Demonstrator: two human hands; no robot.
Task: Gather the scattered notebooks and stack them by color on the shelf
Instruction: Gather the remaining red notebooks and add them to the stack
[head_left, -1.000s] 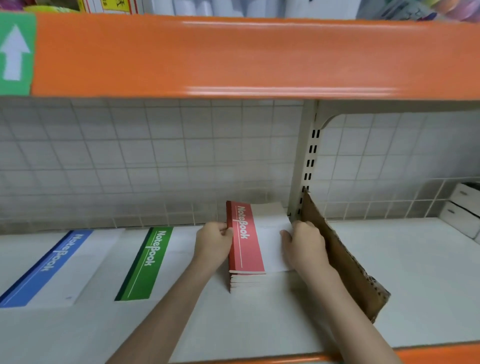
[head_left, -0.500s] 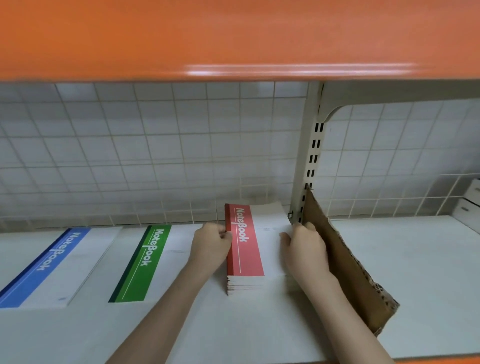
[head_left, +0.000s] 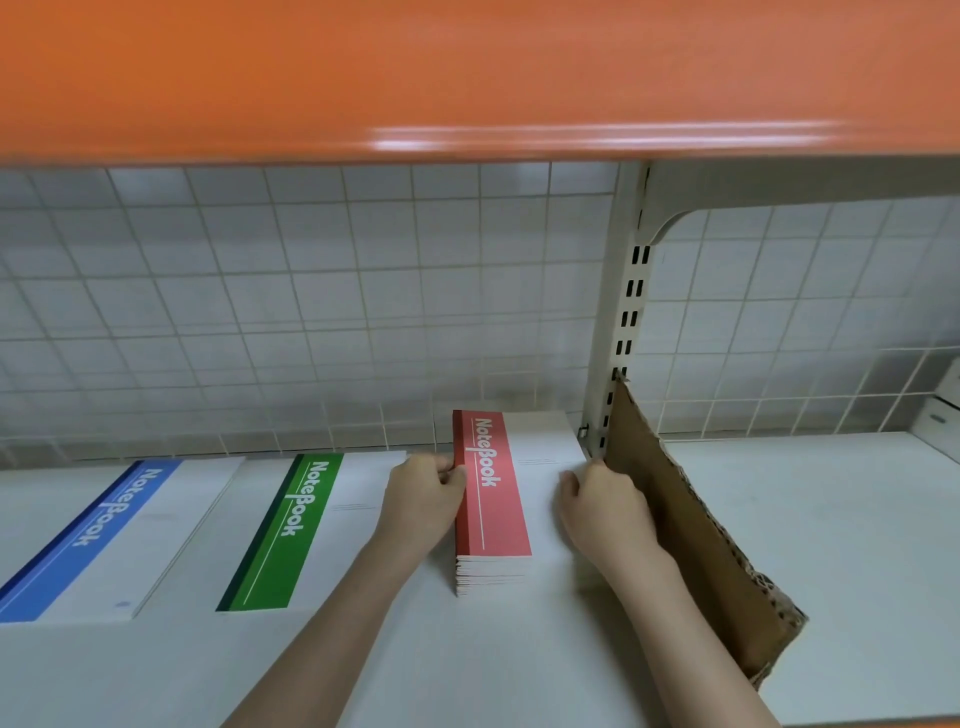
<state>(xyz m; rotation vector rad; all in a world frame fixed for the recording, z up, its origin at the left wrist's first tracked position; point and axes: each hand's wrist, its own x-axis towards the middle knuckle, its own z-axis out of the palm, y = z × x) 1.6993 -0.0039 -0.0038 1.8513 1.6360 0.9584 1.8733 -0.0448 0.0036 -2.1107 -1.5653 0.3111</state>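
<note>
1. The white shelf (head_left: 519, 670) carries three lots of notebooks in a row: a blue notebook (head_left: 98, 540) at the left, a green notebook (head_left: 291, 530) in the middle, and a stack of red notebooks (head_left: 493, 499) to the right.
2. The red stack lies at the back of the shelf near the wire grid backing (head_left: 311, 322), just left of the slotted upright post (head_left: 621, 322).
3. A brown cardboard divider (head_left: 701, 561) stands on edge just right of the stack.
4. The left hand (head_left: 423, 504) grips the stack's red spine edge, fingers curled on it.
5. The right hand (head_left: 605, 512) lies against the stack's right edge beside the cardboard, thumb on the white cover; its fingers are hidden, so their state cannot be told.
</note>
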